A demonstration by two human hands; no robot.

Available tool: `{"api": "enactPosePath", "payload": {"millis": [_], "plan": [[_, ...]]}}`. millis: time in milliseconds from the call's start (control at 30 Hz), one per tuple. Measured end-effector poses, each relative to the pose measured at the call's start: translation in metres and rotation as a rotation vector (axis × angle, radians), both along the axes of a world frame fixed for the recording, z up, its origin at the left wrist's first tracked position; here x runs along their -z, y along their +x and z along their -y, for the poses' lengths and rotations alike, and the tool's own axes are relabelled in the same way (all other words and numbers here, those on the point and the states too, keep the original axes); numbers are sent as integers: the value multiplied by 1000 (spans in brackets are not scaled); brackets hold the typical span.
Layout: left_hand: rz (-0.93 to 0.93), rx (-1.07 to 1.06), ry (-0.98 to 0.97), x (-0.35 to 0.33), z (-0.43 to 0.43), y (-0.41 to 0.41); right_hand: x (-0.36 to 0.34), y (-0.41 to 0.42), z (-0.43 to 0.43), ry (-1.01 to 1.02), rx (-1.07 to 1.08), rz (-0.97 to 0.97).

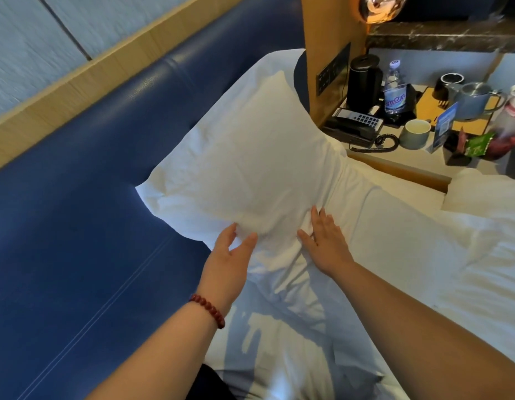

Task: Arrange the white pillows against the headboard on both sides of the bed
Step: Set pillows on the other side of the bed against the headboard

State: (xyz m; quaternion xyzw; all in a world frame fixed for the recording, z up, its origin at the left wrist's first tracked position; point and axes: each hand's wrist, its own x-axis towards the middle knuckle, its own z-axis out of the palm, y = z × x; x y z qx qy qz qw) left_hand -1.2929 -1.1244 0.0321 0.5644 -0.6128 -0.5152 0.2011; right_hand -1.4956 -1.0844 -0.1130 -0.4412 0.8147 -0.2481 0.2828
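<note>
Pillow (pixel 250 157) leans on blue headboard (pixel 91 197). Left hand (pixel 230 249) spread, fingers loose against its near edge, gripping nothing. Right hand (pixel 327 241) lies flat, pressing it.

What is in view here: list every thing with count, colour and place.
pillow: one, white, leaning on the headboard
headboard: one, blue, left
bedding: white, across the bed
kettle: one, black, on nightstand
water bottle: one, clear, beside kettle
telephone: one, black, nightstand front
mug: one, grey-green, nightstand
bracelet: one, red beads, left wrist
left hand: touches pillow's lower edge
right hand: flat on pillow's lower corner
</note>
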Motion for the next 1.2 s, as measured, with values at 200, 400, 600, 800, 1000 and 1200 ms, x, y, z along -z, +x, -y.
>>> {"api": "enactPosePath", "payload": {"millis": [200,400,600,800,1000,1200], "plan": [[116,0,-154,-29,35,-13,-12,-4,-17,19,-39,140],[339,194,-737,-67,66,-37,-83,-9,5,-277,572,1059],[804,340,-667,-69,131,-71,-80,-34,21,-408,736,1641],[806,463,-471,-49,172,-75,-24,-26,46,-267,673,1695],[820,615,-612,-7,179,-56,19,-2,90,-297,753,1726],[561,630,-736,39,175,-44,28,11,104,-333,776,1679]]}}
